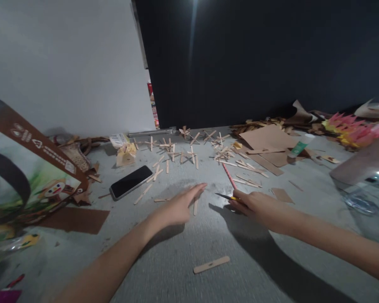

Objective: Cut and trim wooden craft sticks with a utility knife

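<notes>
My left hand (177, 207) reaches low over the grey table, fingers stretched out and holding nothing that I can see. Close under it lies a wooden craft stick (195, 207), partly covered by the hand. In my right hand (255, 207) is a slim pointed tool (225, 196) with a dark tip and a yellow part at the fingers; its tip points left. A pink striped rod (229, 176) runs forward from the same fingertips; whether I grip it or it lies on the table I cannot tell. Nearer to me, a single craft stick (211, 264) lies flat with a dark mark.
Many craft sticks (192, 155), some crossed, are scattered ahead. A phone (131, 182) lies left of them. A printed bag (55, 185) stands at far left beside brown cardboard (77, 219). Cardboard sheets (267, 141), a green-and-white tube (301, 146) and pink-yellow paper (355, 130) are at right.
</notes>
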`<state>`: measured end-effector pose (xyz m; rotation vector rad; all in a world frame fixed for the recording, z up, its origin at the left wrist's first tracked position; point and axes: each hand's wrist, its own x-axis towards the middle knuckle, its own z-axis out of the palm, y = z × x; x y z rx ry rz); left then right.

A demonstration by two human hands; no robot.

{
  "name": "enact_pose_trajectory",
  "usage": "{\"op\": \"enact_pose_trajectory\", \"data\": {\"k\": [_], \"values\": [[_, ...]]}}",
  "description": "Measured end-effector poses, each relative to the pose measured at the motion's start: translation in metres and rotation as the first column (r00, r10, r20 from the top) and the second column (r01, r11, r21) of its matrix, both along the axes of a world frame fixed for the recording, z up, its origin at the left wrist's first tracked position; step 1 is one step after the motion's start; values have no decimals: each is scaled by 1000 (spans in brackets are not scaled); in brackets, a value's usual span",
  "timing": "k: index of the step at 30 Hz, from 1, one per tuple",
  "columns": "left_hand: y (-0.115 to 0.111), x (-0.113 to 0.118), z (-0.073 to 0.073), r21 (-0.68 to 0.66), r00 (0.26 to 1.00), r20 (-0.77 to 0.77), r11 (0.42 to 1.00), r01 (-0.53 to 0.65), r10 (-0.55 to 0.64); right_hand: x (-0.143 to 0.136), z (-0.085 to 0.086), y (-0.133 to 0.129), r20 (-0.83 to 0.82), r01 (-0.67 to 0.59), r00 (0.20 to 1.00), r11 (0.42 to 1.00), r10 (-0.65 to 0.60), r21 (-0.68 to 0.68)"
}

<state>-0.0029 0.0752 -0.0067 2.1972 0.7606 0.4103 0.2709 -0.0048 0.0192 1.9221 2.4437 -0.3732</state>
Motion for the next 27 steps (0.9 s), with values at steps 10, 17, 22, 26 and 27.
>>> {"op": "enact_pose_trajectory", "data": {"k": [10, 17, 22, 26, 27], "values": [[17, -5, 11, 42, 986, -156, 998, -45, 52, -15, 7, 11, 36, -182, 983, 983, 182, 4], [21, -6, 6, 90, 979, -203, 996, -2, 20, -37, 6, 23, 154, -235, 961, 972, 230, 17], [23, -6, 3, 110, 984, -175, 994, -12, 31, -44, 0, 28, 161, -252, 956, 967, 244, 31], [24, -6, 1, 113, 983, -180, 994, -9, 29, -42, -7, 30, 147, -266, 955, 963, 258, 40], [24, -6, 1, 115, 982, -189, 993, -2, 23, -42, -8, 30, 143, -269, 955, 962, 261, 38]]}}
